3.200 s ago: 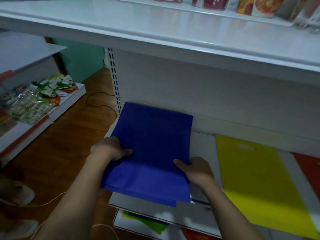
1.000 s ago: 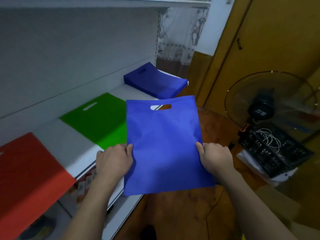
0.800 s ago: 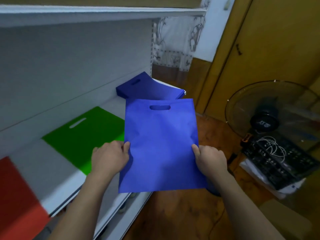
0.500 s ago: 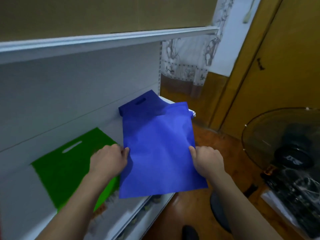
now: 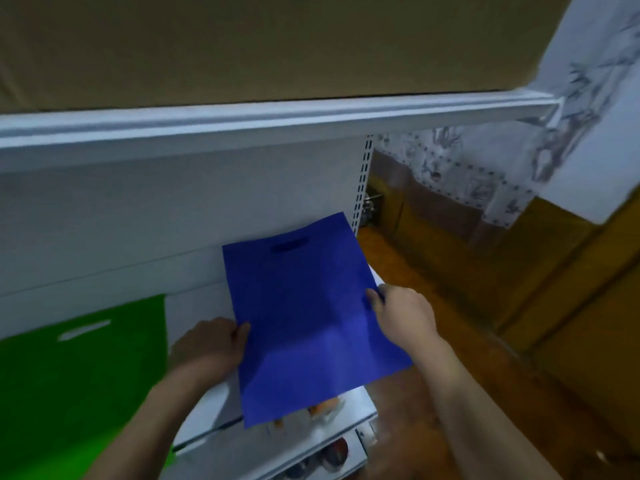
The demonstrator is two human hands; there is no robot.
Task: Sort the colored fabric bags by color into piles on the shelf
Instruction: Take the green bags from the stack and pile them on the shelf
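A blue fabric bag with a cut-out handle lies over the right end of the white shelf, its near edge hanging past the shelf front. My left hand grips its left edge and my right hand pinches its right edge. The blue pile seen earlier at this spot is hidden under the bag. A green bag lies flat on the shelf to the left.
An upper shelf edge juts out overhead. A lower shelf holds packaged goods below the bag. A wooden floor and a brown door lie to the right of the shelf's end.
Both hands have carried the blue bag forward and down over the blue pile at the shelf's right end, covering it. The view has tilted toward the shelf; the fan is out of sight.
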